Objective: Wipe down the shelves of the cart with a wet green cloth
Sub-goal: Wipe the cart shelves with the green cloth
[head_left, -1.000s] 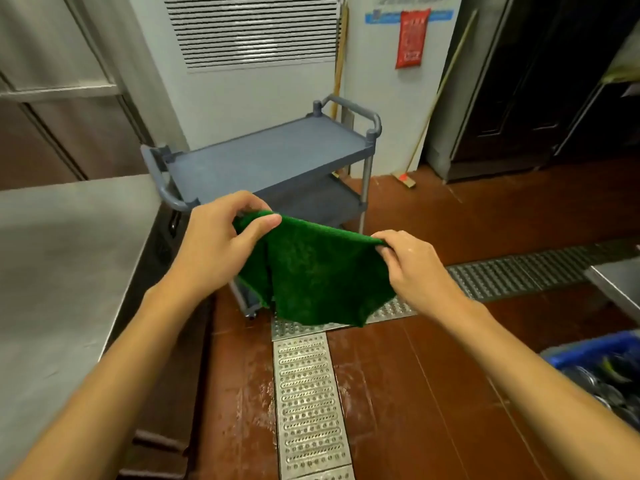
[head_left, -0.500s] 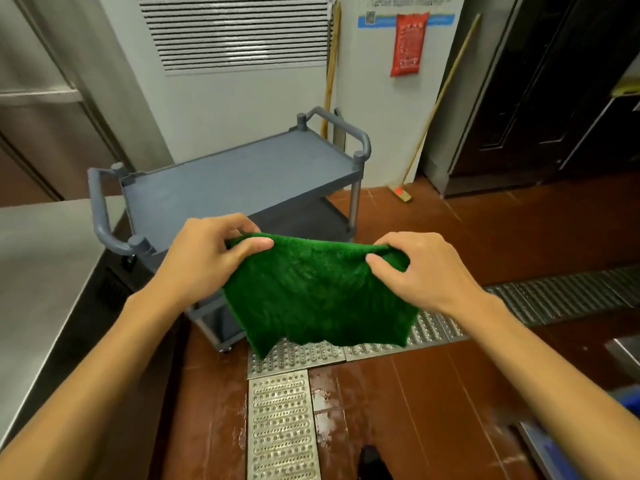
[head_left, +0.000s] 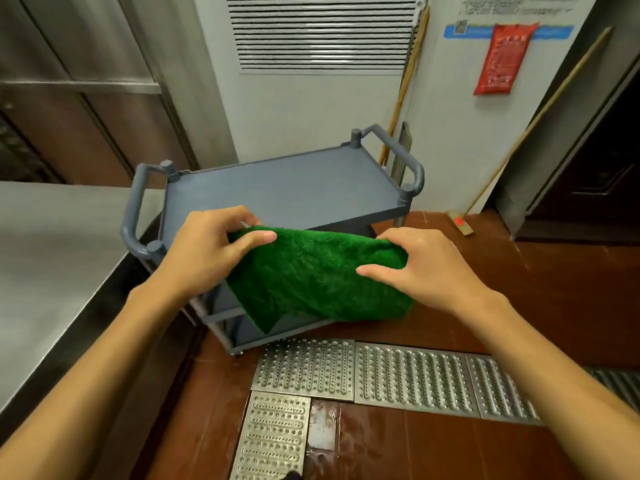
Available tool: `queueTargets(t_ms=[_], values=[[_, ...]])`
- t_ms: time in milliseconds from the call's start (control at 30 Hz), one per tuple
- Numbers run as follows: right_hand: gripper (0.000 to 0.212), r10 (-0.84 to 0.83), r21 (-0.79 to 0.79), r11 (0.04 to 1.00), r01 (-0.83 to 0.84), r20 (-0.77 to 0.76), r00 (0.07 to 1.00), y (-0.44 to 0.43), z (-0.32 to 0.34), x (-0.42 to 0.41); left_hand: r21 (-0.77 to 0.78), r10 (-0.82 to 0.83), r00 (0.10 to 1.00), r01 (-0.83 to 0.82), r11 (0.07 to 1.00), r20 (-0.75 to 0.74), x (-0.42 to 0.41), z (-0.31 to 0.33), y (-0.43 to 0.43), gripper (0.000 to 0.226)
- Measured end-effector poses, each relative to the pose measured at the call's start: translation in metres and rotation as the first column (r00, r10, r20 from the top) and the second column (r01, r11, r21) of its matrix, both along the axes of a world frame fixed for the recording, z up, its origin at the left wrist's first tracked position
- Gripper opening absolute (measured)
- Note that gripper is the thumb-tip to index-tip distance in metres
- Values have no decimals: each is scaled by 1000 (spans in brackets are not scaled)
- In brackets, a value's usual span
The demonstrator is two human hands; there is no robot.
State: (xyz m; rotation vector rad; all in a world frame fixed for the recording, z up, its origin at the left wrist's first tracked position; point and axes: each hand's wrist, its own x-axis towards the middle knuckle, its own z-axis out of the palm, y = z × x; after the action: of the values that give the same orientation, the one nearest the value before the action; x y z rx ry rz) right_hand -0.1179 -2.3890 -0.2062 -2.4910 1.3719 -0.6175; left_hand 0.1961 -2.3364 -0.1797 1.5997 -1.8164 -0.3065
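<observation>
Both hands are up in front of the cart (head_left: 287, 188), and the green cloth (head_left: 315, 275) is stretched between them in the air. The left hand (head_left: 207, 251) pinches the cloth's upper left corner, thumb pressed down on top of the fabric against the curled fingers behind it. The right hand (head_left: 426, 268) has the upper right corner, fingers wrapped over the top edge and thumb lying across the near face, closed on the fabric. The cloth hangs folded over, its lower edge drooping to a point at the lower left, and it covers the near right corner of the cart's top shelf and part of the shelves below.

The cart is grey plastic, with a looped handle (head_left: 135, 209) at its left end and another (head_left: 405, 157) at its right end. Its top shelf lies bare, and the cloth is held off it, not touching. The cart stands on the reddish-brown floor (head_left: 554, 289), its left end just beside a steel worktop (head_left: 52, 258) and its far side near the white wall with the louvred vent (head_left: 322, 32). Perforated metal drain grates (head_left: 412, 379) run across the floor just in front of the cart. A long-handled broom (head_left: 526, 133) leans against the wall to the right, near a red notice (head_left: 498, 58).
</observation>
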Motion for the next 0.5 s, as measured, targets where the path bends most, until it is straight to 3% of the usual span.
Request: queueTargets(t_ms=[133,300,500], values=[[61,33,7,999,-33,-1,999,-43,-11,9,43,-16,999,15,999,30,6,-2,-24,33],[69,104,108,989,-98,-48,993,-97,-40,26,207,-70,996,57,977,56,26,-28,-61,56],[72,148,216,969,-120,-116,982,-172,-73,50,279,-68,998,70,958,-15,53,-76,-123,61]])
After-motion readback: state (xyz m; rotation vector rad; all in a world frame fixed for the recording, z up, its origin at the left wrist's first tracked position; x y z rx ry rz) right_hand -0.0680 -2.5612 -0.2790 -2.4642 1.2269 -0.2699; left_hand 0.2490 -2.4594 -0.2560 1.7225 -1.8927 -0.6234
